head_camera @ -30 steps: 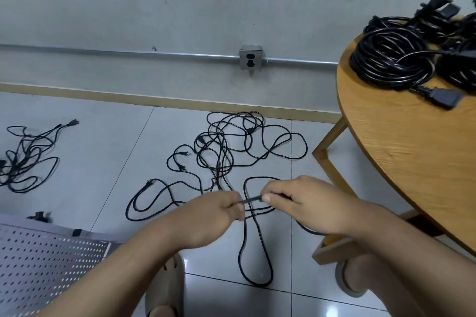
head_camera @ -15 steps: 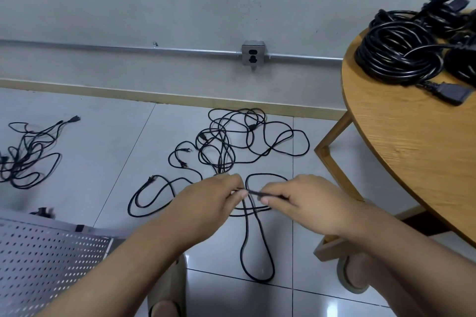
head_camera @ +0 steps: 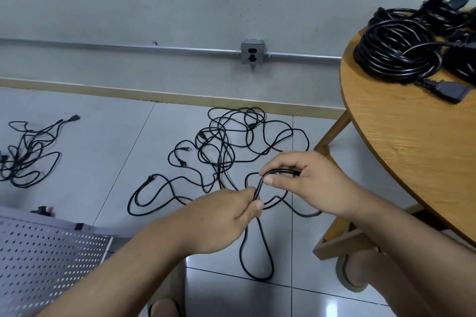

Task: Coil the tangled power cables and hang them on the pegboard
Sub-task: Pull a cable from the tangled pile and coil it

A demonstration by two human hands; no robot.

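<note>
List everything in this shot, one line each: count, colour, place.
held cable: one, black, pinched between both hands
centre tangle: one heap, cable count unclear, black, floor by the wall
left tangle: one smaller heap, black, floor at far left
coiled cables: several, black, on the table's far edge
pegboard: one, grey, perforated, lower left
table: one, round, wooden, right
wall socket: one, metal, on the wall conduit
left hand: one, fingers pinch the cable, centre
right hand: one, fingers hold the cable's bend, centre right

No words to read anywhere, no numbers, no labels, no brand names (none on the wall socket (head_camera: 252, 55), the cables (head_camera: 220, 159) or the table (head_camera: 401, 152))
</note>
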